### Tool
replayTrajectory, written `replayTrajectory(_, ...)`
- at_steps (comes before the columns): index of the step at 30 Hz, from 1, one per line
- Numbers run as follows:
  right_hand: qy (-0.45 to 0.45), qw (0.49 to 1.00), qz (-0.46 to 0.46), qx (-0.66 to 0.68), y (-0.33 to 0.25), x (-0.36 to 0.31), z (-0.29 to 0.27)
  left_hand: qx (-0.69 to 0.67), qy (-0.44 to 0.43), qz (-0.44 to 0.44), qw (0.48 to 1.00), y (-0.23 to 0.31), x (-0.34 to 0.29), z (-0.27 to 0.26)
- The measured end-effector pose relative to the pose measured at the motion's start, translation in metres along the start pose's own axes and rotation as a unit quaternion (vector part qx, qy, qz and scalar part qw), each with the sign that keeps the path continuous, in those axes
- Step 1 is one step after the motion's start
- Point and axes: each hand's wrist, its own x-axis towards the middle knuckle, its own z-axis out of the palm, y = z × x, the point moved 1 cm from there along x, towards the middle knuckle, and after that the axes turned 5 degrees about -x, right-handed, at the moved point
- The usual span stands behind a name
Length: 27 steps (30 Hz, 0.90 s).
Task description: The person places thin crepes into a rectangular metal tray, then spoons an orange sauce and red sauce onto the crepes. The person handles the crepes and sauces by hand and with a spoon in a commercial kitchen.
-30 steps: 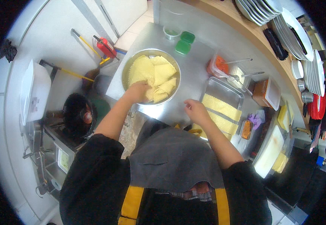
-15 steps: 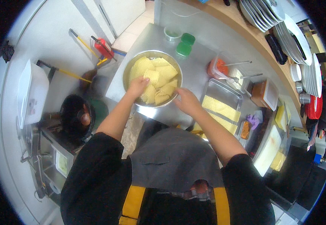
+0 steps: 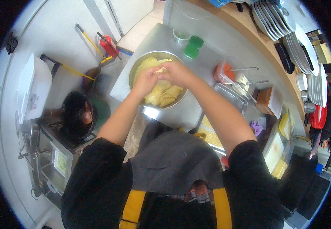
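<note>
A round steel bowl [image 3: 132,72] stands on the steel counter, holding several yellow ridged sheets [image 3: 161,94] that look like pasta. Above these sheets, my left hand [image 3: 146,81] and my right hand [image 3: 176,73] meet with fingers bent inward. A pale yellow ridged sheet piece [image 3: 161,70] shows between the fingertips, gripped by both hands. The hands cover most of that piece and part of the bowl's contents. More ridged sheets [image 3: 210,132] lie flat to the right, partly behind my right forearm.
Right of the bowl are a metal tray [image 3: 230,91], a tub of orange food [image 3: 223,72] and a brown-filled container [image 3: 266,101]. Green lids [image 3: 191,51] lie behind the bowl. Stacked plates [image 3: 301,49] line the wooden shelf [image 3: 238,24]. A black pan [image 3: 76,120] is at left.
My right hand has left the bowl's right rim and moved inward to meet my left hand, which has shifted slightly right. A sheet piece is now between them. The view has shifted slightly.
</note>
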Motion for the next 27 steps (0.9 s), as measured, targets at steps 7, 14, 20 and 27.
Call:
replayTrajectory(7,0.1,0.96,-0.112,-0.235,-0.001,0.006,0.007,-0.218,-0.021,-0.092,0.971,-0.017,-0.001,-0.013)
replayTrajectory(14,0.142,0.948,-0.178,-0.22,-0.018,0.004,-0.001,-0.081,-0.127,-0.139,0.979,-0.041,-0.002,-0.011)
replayTrajectory(20,0.157,0.97,-0.113,-0.145,-0.04,-0.021,-0.04,-0.088,-0.149,-0.175,0.969,-0.06,-0.009,-0.011)
replayTrajectory(27,0.178,0.984,-0.023,0.008,-0.037,-0.045,-0.074,-0.113,-0.139,-0.204,0.962,-0.084,-0.013,-0.005)
